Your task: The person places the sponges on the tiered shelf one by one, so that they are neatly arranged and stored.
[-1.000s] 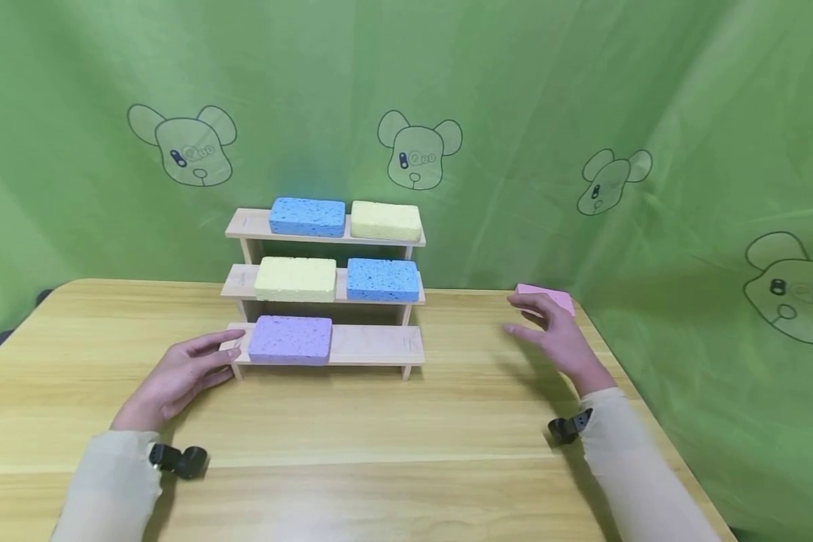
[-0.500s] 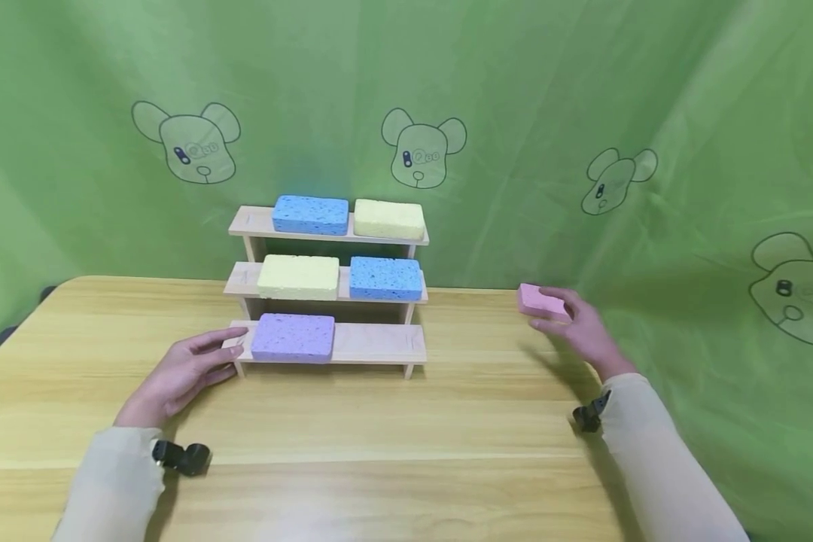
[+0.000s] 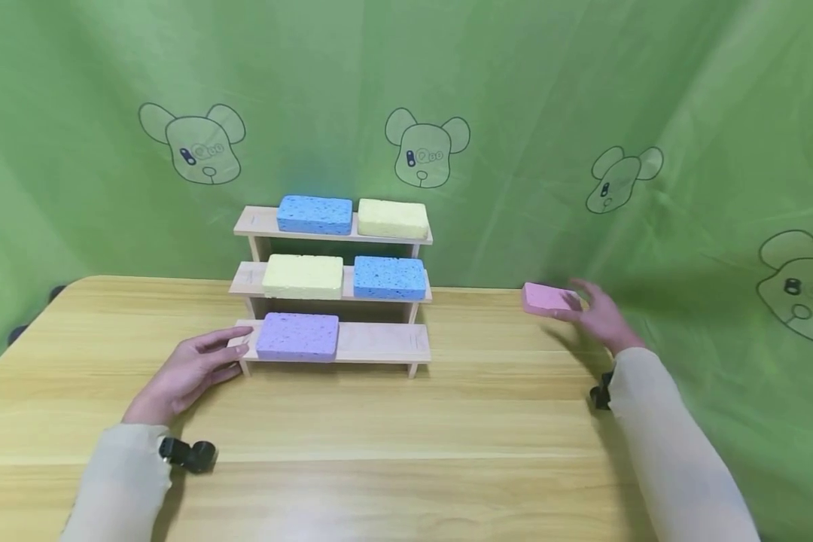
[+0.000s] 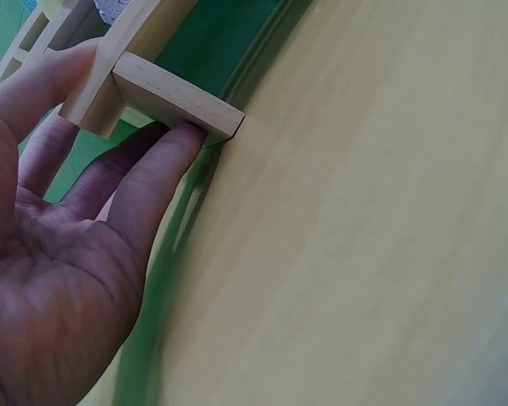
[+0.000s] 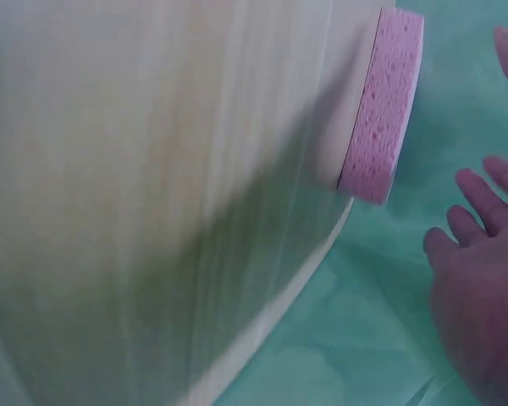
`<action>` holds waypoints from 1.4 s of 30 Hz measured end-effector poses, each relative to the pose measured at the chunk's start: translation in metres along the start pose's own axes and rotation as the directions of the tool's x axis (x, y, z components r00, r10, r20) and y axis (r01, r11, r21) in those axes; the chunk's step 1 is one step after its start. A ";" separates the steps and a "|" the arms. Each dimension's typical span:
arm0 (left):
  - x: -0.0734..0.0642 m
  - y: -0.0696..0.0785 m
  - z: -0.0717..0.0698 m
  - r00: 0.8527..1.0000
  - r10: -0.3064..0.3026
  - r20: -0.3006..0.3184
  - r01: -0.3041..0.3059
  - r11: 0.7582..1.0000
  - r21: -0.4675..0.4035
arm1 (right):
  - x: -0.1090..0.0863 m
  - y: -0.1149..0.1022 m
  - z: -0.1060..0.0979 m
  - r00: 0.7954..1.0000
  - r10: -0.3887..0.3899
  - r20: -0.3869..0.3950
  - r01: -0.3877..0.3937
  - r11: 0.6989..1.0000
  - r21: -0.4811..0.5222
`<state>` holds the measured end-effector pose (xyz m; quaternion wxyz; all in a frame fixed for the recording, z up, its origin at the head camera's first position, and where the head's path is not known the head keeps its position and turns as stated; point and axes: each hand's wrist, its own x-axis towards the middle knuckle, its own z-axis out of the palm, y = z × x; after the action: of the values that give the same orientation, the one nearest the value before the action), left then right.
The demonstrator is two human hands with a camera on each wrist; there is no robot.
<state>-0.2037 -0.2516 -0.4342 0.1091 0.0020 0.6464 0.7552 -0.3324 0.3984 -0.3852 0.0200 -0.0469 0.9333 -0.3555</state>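
Note:
A three-tier wooden display shelf stands toward the back of the table. My left hand holds the left end of its lowest tier; in the left wrist view a fingertip presses against the wooden leg. Beside that hand, a purple sponge lies on the lowest tier's left half. At the table's far right corner sits a pink sponge. My right hand is at its right end, fingers spread and loosely bent; in the right wrist view a gap shows between the fingers and the sponge.
The middle tier carries a yellow sponge and a blue sponge. On the top tier are another blue sponge and another yellow sponge. A green curtain with bear-head drawings hangs behind and to the right of the wooden table.
My right hand has moved right, from in front of the pink sponge to its right end, uncovering more of it. The left hand stays on the shelf's end.

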 end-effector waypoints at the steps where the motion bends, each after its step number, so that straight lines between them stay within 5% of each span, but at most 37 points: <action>1: 0.000 0.000 0.000 1.000 0.000 -0.001 0.000 1.000 0.002 | 0.002 0.001 -0.001 1.000 0.006 0.012 -0.006 1.000 -0.009; 9: 0.000 0.001 0.003 1.000 -0.002 0.002 0.002 1.000 -0.003 | 0.019 0.017 -0.009 0.995 0.022 0.101 -0.013 0.996 -0.089; 19: 0.001 0.002 -0.001 1.000 0.005 0.008 -0.005 1.000 0.027 | 0.029 0.023 -0.007 0.979 0.071 0.192 -0.087 0.993 0.075; 24: 0.002 0.001 -0.001 1.000 0.005 0.006 -0.005 1.000 0.025 | 0.031 0.022 -0.007 0.977 0.022 0.210 -0.003 0.996 -0.094; 29: 0.002 0.000 -0.001 1.000 -0.006 0.009 0.006 1.000 0.019 | 0.030 0.028 -0.007 0.986 -0.048 0.157 0.095 0.945 -0.313; 42: 0.001 -0.001 -0.003 1.000 -0.009 0.012 0.009 1.000 0.018 | 0.019 0.032 -0.005 0.990 -0.079 0.116 0.105 0.965 -0.241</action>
<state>-0.2050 -0.2540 -0.4356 0.1165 0.0049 0.6523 0.7489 -0.3542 0.4233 -0.4033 0.0469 -0.1109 0.9647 -0.2343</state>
